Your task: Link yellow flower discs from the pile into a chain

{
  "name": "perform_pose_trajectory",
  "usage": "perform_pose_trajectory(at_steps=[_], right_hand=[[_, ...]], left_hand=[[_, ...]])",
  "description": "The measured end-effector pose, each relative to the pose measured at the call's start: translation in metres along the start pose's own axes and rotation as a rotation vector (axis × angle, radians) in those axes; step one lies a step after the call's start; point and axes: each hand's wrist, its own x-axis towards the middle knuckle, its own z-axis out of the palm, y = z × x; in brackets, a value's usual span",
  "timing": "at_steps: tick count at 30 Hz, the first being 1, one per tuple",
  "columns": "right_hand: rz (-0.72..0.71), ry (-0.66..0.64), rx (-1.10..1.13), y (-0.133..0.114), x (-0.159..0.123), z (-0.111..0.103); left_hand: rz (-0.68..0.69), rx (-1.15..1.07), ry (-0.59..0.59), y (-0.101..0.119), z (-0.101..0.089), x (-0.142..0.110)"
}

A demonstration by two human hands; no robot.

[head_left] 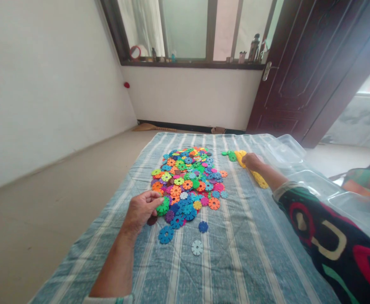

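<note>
My left hand is at the near left edge of a heap of colourful notched plastic discs. Its thumb and fingers pinch a green notched disc. On the right side of the cloth, my right hand is closed over a row of yellow notched discs; whatever its fingers hold is hidden. Just beyond that hand lie several green notched discs. Apart from the heap, nearer to me, are a dark blue disc and a pale grey disc.
A striped blue-grey cloth covers the table. Clear plastic containers stand along its right edge, beside my right forearm. Farther back are a dark red door and a windowsill with small items.
</note>
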Motion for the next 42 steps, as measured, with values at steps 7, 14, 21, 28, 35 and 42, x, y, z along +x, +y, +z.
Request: perform_pose_trajectory(at_steps=[7, 14, 21, 28, 35, 42], right_hand=[[-0.017, 0.07, 0.017, -0.009, -0.003, -0.009], [-0.205, 0.012, 0.123, -0.071, -0.041, -0.026], [-0.572, -0.045, 0.279, -0.148, -0.092, -0.037], [-0.756, -0.11, 0.191, -0.19, -0.131, -0.04], [-0.742, -0.178, 0.096, -0.202, -0.14, -0.033], [-0.671, -0.183, 0.29, -0.197, -0.136, -0.029]], left_hand=[[0.011, 0.006, 0.011, 0.004, 0.001, -0.002], [0.001, 0.002, -0.002, 0.004, 0.002, -0.003], [0.028, 0.001, 0.009, 0.004, 0.003, -0.002], [0.047, 0.022, 0.005, 0.001, 0.003, 0.0], [0.018, 0.021, -0.007, 0.004, 0.004, -0.005], [0.027, 0.021, -0.014, 0.007, 0.003, -0.004]])
